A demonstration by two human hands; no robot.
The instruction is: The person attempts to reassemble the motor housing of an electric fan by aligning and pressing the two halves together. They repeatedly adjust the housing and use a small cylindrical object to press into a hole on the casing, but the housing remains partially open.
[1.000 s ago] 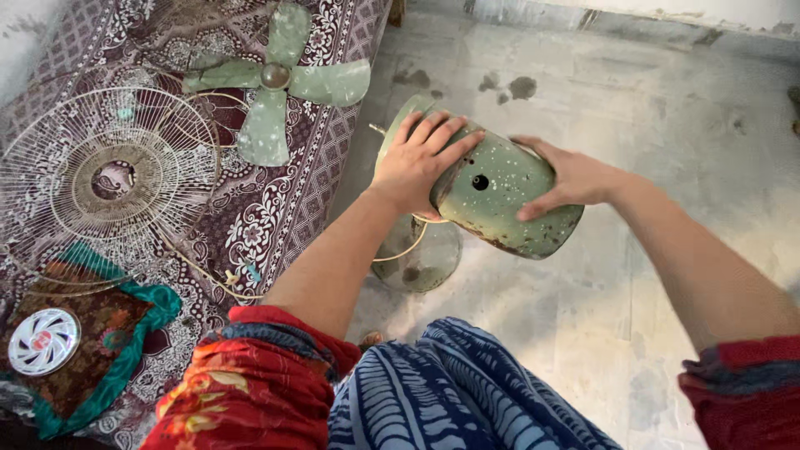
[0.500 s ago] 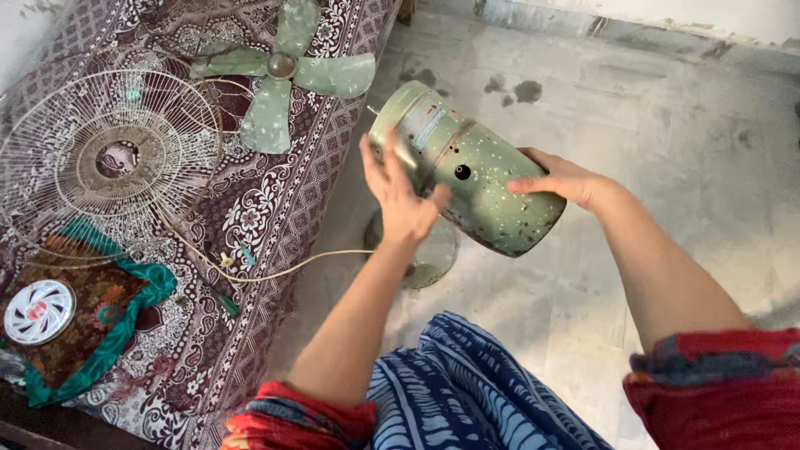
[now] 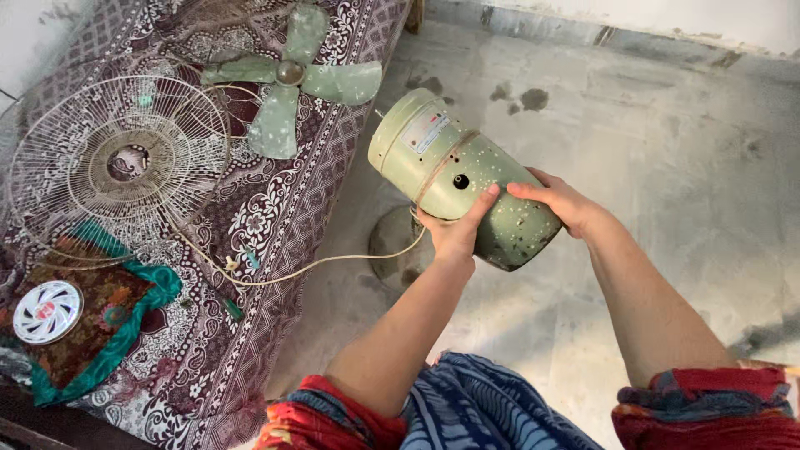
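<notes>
Seated above a concrete floor [image 3: 667, 167], a person holds a pale green fan motor housing [image 3: 462, 179] in mid-air with both bare hands, its flat end tilted up and to the left. Underneath, the left hand [image 3: 454, 229] cups the cylinder's near side, fingers pressed against the speckled metal beside a small dark hole. Opposite, the right hand [image 3: 562, 200] wraps around the rounded rear end, fingers curled against the shell. A thin cream cord [image 3: 333, 260] trails from the housing down across the floor to a patterned maroon cloth [image 3: 275, 217] at left. On that cloth lie a green three-bladed fan propeller [image 3: 292, 79], a white wire fan guard [image 3: 117, 162] and, nearer the camera, a small round white cap [image 3: 47, 311] resting on a teal-edged fabric [image 3: 92, 333]. A round green base [image 3: 396, 246] sits on the floor directly beneath the raised housing.
</notes>
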